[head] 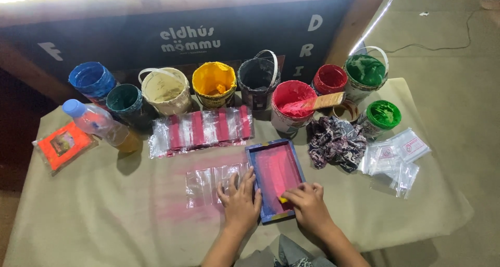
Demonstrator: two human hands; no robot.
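Note:
A small blue-framed printing screen (276, 169) smeared with pink ink lies on the beige cloth (104, 215), over a row of clear plastic bags (208, 185). My left hand (240, 199) lies flat with spread fingers on the bags and the frame's left edge. My right hand (308, 203) presses a small yellow scraper (283, 200) onto the screen's near end, fingers curled over it.
Paint buckets line the back: blue (92, 79), teal (124, 99), cream (165, 89), yellow (214, 81), black (257, 77), pink with a wooden stick (291, 103), red (329, 78), two green (365, 72). Printed red-striped bags (203, 129), a bottle (101, 124), an orange packet (63, 143), a rag (336, 142) and small bags (398, 155) lie around.

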